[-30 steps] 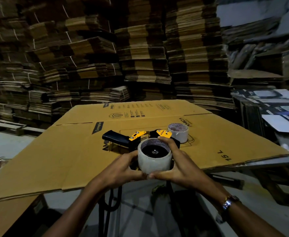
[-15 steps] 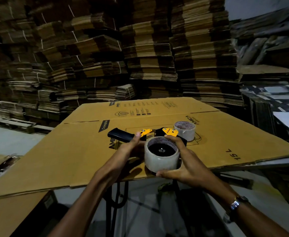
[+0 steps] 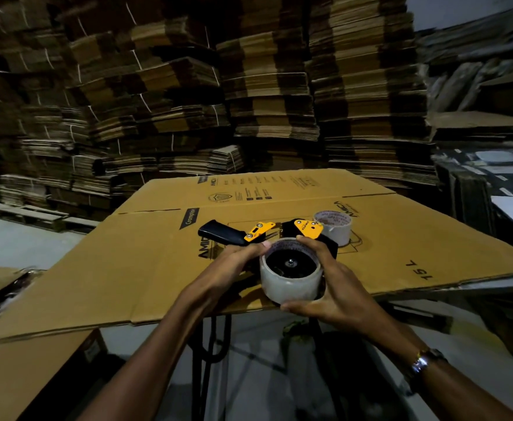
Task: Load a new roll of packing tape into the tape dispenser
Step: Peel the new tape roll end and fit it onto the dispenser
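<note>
Head view: compared with half a second earlier, the left hand [image 3: 234, 265] has shifted from the dispenser body toward the roll, its fingertips now touching the upper-left rim of the tape roll [image 3: 290, 279]. The right hand [image 3: 337, 287] remains wrapped around the right side of the roll, thumb curled under the lower edge and index finger laid over the top rim; both hands are partly closed on the roll.

The roll sits on the hub of the tape dispenser [image 3: 267, 235], near the front edge of the flattened cardboard box [image 3: 127, 268]. The roll's open face and axis point up toward the camera. The dispenser's long axis runs left to right, black handle to the left, yellow-plated head to the right. A second roll [image 3: 334, 229] stands just beyond, to the right.
</note>
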A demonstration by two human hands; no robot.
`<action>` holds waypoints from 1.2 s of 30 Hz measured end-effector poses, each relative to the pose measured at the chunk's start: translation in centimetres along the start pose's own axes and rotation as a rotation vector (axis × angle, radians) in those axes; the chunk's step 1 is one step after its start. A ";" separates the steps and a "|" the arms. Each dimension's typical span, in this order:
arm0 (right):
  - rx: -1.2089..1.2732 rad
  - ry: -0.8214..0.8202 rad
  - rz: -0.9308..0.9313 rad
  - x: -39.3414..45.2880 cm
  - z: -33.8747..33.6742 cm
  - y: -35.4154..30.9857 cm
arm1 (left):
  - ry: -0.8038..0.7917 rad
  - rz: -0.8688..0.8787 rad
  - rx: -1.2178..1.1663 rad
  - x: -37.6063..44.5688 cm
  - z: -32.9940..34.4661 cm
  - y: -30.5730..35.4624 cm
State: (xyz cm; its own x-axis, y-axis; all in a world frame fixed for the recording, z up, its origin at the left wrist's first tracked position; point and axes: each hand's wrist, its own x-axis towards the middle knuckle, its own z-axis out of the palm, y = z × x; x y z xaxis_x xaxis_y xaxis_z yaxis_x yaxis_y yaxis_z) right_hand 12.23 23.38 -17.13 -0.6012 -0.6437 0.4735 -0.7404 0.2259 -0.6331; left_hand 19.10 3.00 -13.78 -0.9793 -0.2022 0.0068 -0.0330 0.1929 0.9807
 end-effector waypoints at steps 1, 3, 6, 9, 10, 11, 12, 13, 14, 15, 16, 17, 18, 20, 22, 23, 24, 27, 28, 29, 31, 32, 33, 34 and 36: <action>-0.008 0.001 -0.002 0.0 0.0 0.0 | -0.001 0.000 0.002 0.0 0.0 0.0; -0.022 0.000 -0.007 0.0 0.0 0.0 | -0.011 0.004 0.015 -0.1 -0.1 0.0; -0.037 -0.008 -0.024 0.0 0.1 0.0 | -0.039 0.013 0.025 -0.3 -0.3 0.0; -0.044 -0.005 -0.028 -0.1 0.2 0.0 | -0.051 0.007 0.030 -0.6 -0.4 0.2; -0.045 -0.002 -0.029 -0.1 0.2 0.0 | -0.058 0.005 0.026 -0.5 -0.4 0.2; -0.045 0.000 -0.032 -0.1 0.2 -0.1 | -0.066 0.004 0.022 -0.5 -0.4 0.2; -0.043 0.002 -0.032 -0.1 0.2 0.0 | -0.068 0.004 0.021 -0.5 -0.4 0.3; -0.039 0.003 -0.029 -0.1 0.2 0.1 | -0.065 0.005 0.025 -0.5 -0.3 0.3; -0.035 0.003 -0.027 -0.1 0.2 0.1 | -0.060 0.009 0.032 -0.5 -0.3 0.2; -0.036 0.001 -0.029 0.0 0.2 0.2 | -0.050 0.017 0.041 -0.5 -0.3 0.1; -0.040 -0.002 -0.037 0.0 0.2 0.2 | -0.039 0.031 0.042 -0.5 -0.3 -0.1; -0.049 -0.006 -0.048 -0.1 0.2 0.3 | -0.029 0.050 0.036 -0.5 -0.2 -0.3; -0.059 -0.009 -0.059 -0.1 0.3 0.3 | -0.017 0.066 0.029 -0.5 -0.2 -0.6; -0.076 -0.010 -0.076 -0.1 0.4 0.4 | 0.001 0.092 0.047 -0.6 -0.1 -0.8; -0.079 -0.008 -0.080 -0.2 0.4 0.5 | -0.003 0.098 0.065 -0.6 -0.1 -0.9; -0.079 -0.007 -0.081 -0.2 0.4 0.4 | -0.010 0.094 0.059 -0.6 -0.1 -0.9; -0.078 -0.005 -0.082 -0.2 0.4 0.4 | -0.017 0.092 0.054 -0.6 -0.1 -0.8; -0.089 0.010 -0.089 -0.4 0.5 0.3 | -0.030 0.097 0.054 -0.5 -0.1 -0.8; -0.089 0.017 -0.091 -0.5 0.6 0.3 | -0.034 0.097 0.056 -0.5 -0.1 -0.8; -0.087 0.022 -0.090 -0.6 0.7 0.3 | -0.037 0.095 0.058 -0.6 -0.1 -0.8; -0.088 0.027 -0.085 -0.6 0.8 0.2 | -0.040 0.085 0.070 -0.5 -0.2 -0.9; -0.092 0.028 -0.085 -0.6 0.8 0.2 | -0.038 0.083 0.085 -0.5 -0.2 -0.9; -0.094 0.029 -0.086 -0.5 0.8 0.3 | -0.038 0.085 0.096 -0.5 -0.3 -0.9; -0.092 0.031 -0.086 -0.6 0.8 0.3 | -0.040 0.085 0.102 -0.5 -0.3 -0.9; -0.086 0.035 -0.086 -0.6 0.8 0.4 | -0.045 0.078 0.108 -0.5 -0.3 -0.9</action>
State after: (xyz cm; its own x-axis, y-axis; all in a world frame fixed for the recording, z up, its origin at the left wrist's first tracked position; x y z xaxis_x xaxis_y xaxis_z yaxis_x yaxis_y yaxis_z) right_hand 12.55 23.29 -18.18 -0.5437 -0.6375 0.5459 -0.8117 0.2340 -0.5351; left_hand 19.72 2.62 -14.56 -0.9877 -0.1393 0.0711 0.0248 0.3090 0.9507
